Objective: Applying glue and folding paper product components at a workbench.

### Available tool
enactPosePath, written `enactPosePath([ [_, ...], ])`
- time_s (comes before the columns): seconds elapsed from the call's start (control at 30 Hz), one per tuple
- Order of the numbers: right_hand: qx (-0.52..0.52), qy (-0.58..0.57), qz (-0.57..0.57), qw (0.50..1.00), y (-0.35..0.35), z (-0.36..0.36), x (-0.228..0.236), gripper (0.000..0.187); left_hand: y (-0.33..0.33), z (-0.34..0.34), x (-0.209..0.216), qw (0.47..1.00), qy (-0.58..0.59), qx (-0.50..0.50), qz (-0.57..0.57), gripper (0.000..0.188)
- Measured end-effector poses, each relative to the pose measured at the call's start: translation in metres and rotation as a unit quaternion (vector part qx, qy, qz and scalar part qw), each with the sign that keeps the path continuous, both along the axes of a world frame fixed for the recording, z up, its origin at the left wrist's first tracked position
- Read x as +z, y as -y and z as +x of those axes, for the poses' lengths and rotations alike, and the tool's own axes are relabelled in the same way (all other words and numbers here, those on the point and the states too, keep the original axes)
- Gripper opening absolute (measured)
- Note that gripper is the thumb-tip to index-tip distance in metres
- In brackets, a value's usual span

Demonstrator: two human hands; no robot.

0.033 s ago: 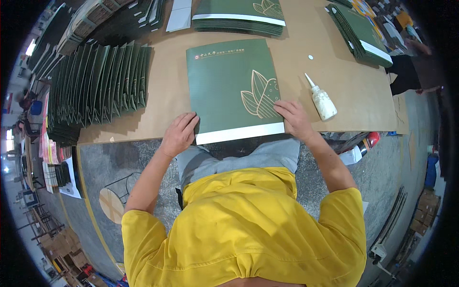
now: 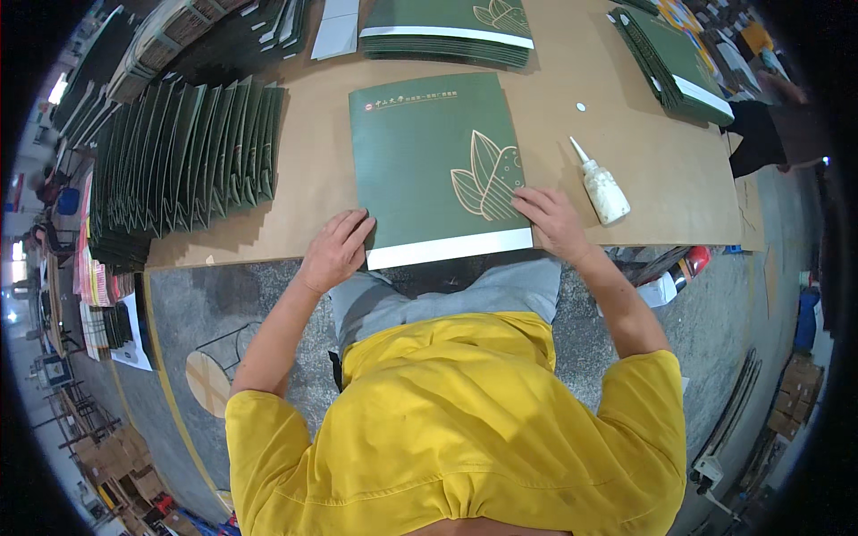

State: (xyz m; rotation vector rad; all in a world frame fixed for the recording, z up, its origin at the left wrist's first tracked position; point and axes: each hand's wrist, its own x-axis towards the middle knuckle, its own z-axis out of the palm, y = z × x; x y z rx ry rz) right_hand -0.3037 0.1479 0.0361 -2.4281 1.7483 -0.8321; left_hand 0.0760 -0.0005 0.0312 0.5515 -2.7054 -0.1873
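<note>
Flat green paper bag [image 2: 420, 170] barely shifted, at near edge of table [image 2: 308, 170]; we seem to be steadying it. Our left hand [image 2: 336, 250] and right hand [image 2: 556, 221], fingers close together, touch bag's sides; whether pinching, we cannot tell. Glue bottle [image 2: 607, 196] toward table's right.

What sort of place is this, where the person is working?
Probably a paper-goods workshop: a row of matching green folded pieces and a nozzle-tipped bottle are on the table, with cardboard boxes at the right.

The bag [image 2: 411, 165] lies on the table [image 2: 670, 192], bag row [image 2: 192, 152] left, bottle [image 2: 607, 196] right, bag stack [image 2: 438, 45] behind
</note>
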Motion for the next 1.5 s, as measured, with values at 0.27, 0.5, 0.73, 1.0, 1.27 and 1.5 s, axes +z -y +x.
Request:
enactPosePath([
  [0.27,-0.028,0.055,0.102,0.993,-0.003,-0.012,-0.012,0.040,0.008,-0.003,-0.020,0.976,-0.091,0.054,0.189,0.026],
  [0.5,0.030,-0.020,0.033,0.999,-0.001,-0.002,-0.003,0.038,-0.003,-0.013,-0.005,0.998,0.009,0.045,0.034,0.042],
  [0.73,0.038,-0.053,0.091,0.994,0.010,-0.003,0.003,0.028,-0.013,-0.018,-0.002,0.994,0.055,0.090,0.009,0.039],
  [1.0,0.040,0.028,0.185,0.981,0.021,-0.012,0.009,0.026,0.002,-0.017,-0.010,0.994,0.043,0.092,0.033,0.043],
  [1.27,-0.215,0.338,0.447,0.800,0.049,-0.012,0.027,0.022,0.037,-0.029,-0.002,0.958,0.103,0.177,0.202,0.017],
  [1.5,-0.198,0.336,0.490,0.780,0.068,-0.015,0.031,0.021,0.044,-0.033,-0.003,0.936,0.123,0.196,0.265,0.015],
])
